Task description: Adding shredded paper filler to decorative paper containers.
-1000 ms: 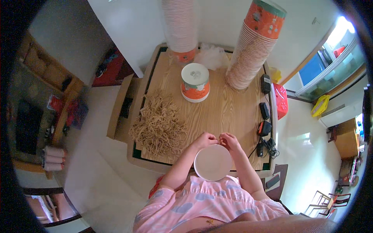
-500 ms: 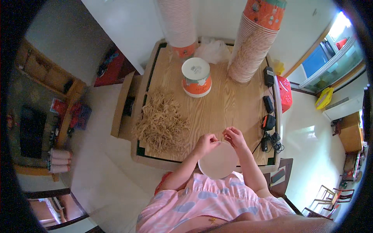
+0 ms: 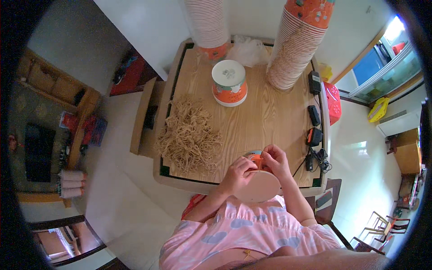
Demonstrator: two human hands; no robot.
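The wooden table (image 3: 270, 117) fills the centre of the view, with a raised rim on all sides. At its far edge stand two tall stacks of paper cups: the left stack (image 3: 207, 22) is mostly white, the right stack (image 3: 299, 45) orange-patterned and leaning. A crumpled clear plastic bag (image 3: 247, 49) lies between them. A loose heap of tan rubber bands (image 3: 189, 137) covers the near-left part of the table. A single orange-and-white paper tub with a white lid (image 3: 229, 83) stands upright far of centre. Black chargers and cables (image 3: 314, 130) line the right edge.

At the near edge, a second orange paper tub (image 3: 261, 182) is tilted toward the person, its pale round end facing up. The left hand (image 3: 236, 173) is closed around its left side. The right hand (image 3: 275, 161) pinches at its far rim, fingers narrow; what they pinch cannot be told.
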